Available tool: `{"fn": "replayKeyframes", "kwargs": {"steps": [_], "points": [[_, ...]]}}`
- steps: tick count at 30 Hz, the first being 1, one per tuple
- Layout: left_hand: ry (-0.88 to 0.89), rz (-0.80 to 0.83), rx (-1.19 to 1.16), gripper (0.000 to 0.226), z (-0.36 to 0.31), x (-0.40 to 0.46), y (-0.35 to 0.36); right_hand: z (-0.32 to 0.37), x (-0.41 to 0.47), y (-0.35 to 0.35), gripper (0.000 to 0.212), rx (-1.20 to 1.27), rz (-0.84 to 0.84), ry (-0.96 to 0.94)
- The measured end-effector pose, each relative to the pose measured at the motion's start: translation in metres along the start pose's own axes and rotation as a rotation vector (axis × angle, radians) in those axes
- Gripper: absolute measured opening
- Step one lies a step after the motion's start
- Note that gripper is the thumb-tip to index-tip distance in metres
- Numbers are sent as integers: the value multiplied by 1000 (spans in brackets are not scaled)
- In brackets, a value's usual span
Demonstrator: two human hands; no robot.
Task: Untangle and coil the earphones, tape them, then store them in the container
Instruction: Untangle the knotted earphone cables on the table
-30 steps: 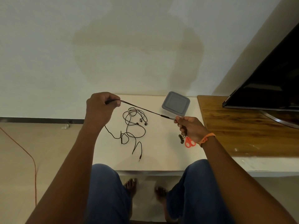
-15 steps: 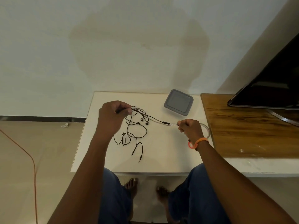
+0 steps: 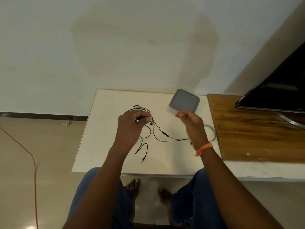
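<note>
Black earphones (image 3: 162,133): pinched by left hand (image 3: 132,124).
Right hand (image 3: 192,123): released, covering scissors.
Container (image 3: 184,101): one o'clock.

Your count, kind by kind

You have one tangle of earphones (image 3: 149,129), one grey container (image 3: 184,100), one tape roll (image 3: 212,132), one white desk (image 3: 105,129), and two hands: left hand (image 3: 130,124), right hand (image 3: 192,123).

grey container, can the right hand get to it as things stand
Probably yes: the right hand hangs open just in front of the grey container, holding nothing, with only bare white table between them.
</note>
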State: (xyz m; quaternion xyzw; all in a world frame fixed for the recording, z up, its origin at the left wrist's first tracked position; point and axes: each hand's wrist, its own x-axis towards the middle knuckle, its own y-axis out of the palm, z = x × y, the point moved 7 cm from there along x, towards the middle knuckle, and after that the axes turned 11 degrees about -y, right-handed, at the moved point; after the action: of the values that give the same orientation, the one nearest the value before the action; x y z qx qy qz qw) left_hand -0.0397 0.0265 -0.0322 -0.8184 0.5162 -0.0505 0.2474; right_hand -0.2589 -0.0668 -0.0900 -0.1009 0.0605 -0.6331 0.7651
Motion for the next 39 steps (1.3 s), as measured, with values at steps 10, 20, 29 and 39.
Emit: {"fn": "replayKeyframes", "kwargs": {"steps": [10, 20, 29, 39], "points": [[-23, 63, -17, 21, 5, -4, 4, 53, -26, 59, 23, -9, 342, -224], [-19, 178, 55, 8, 14, -4, -5, 8, -8, -6, 25, -384, 5, -114], [85, 194, 87, 10, -5, -6, 6, 71, -34, 63, 26, -455, 380, -640], [28, 147, 250, 11, 24, 5, -11, -13, -4, -22, 32, -530, 71, -26]]}}
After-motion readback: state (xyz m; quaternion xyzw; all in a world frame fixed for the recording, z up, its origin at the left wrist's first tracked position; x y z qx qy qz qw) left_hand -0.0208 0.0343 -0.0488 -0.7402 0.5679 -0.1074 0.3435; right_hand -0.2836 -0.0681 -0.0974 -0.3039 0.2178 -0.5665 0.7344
